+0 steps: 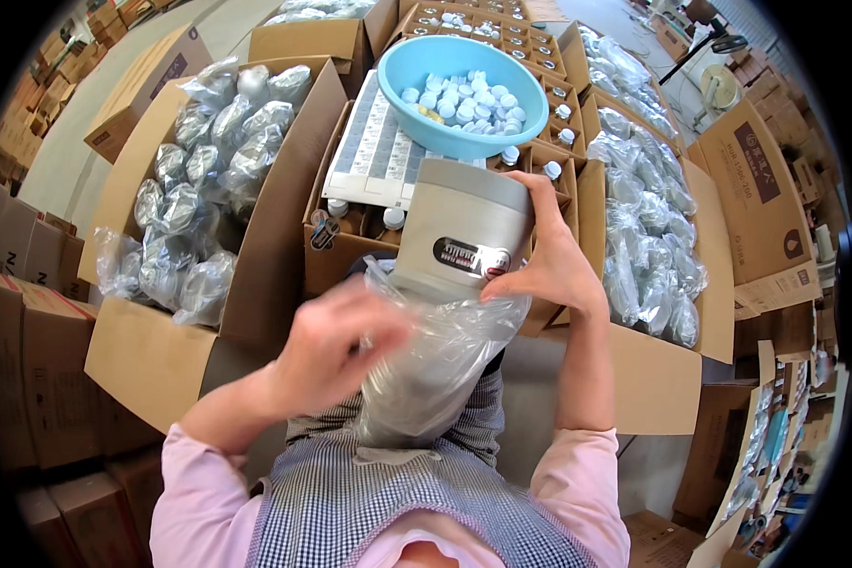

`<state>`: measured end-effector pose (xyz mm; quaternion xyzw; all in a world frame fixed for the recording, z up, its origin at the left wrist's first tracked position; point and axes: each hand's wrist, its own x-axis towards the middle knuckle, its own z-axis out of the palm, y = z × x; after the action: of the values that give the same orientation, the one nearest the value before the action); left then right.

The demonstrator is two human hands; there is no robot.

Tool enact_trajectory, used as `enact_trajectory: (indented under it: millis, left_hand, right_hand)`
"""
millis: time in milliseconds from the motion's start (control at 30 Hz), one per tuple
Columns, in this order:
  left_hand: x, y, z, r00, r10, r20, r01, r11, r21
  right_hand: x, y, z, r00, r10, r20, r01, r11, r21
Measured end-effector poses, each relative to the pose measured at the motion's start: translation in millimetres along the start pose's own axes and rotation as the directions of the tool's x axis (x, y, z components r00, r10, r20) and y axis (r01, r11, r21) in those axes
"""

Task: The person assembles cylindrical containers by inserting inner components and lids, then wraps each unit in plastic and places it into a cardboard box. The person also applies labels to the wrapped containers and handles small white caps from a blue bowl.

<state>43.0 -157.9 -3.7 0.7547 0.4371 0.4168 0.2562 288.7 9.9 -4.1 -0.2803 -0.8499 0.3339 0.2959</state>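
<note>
A silver-grey, cup-shaped housing (459, 227) with a dark oval badge is tilted in front of me, its lower end inside a clear plastic bag (426, 369). My right hand (554, 251) grips its right side, thumb near the badge and fingers around the far edge. Beside the bag's opening, at its left, my left hand (336, 336) is smeared by motion. Its fingers look bent, but whether they touch or hold the plastic is unclear. The bag hangs down over my lap, against the checked apron (379, 502).
Bagged silvery parts fill an open carton (284, 208) at left and another (715, 275) at right. Between them, a divided carton (317, 256) of white-capped items bears printed sheets (369, 156) and a light-blue basin (398, 104) of small white pieces. Stacked cartons (57, 360) stand far left.
</note>
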Motion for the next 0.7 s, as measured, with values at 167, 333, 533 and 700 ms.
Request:
enact_trajectory:
  millis: [167, 333, 533, 700]
  left_hand:
    - [40.8, -16.9, 47.9, 0.884, -0.075, -0.462, 0.192, 0.958, 0.212]
    - [47.0, -4.4, 71.6, 0.858, -0.099, -0.504, 0.278, 0.914, 0.294]
    - [52.0, 0.4, 76.7, 0.906, -0.108, -0.410, 0.215, 0.951, 0.224]
    - [51.5, -7.6, 68.6, 0.828, -0.067, -0.557, 0.254, 0.930, 0.265]
  right_hand:
    - [5.2, -8.2, 5.3, 1.000, 0.002, 0.019, -0.002, 1.000, -0.001]
    - [-0.2, -4.4, 5.4, 1.000, -0.029, -0.004, 0.029, 0.999, -0.033]
    - [-0.5, -1.0, 8.7, 0.999, -0.022, -0.026, 0.021, 0.999, -0.036]
    - [-6.1, -2.8, 5.6, 0.999, -0.022, -0.043, 0.021, 0.999, -0.028]
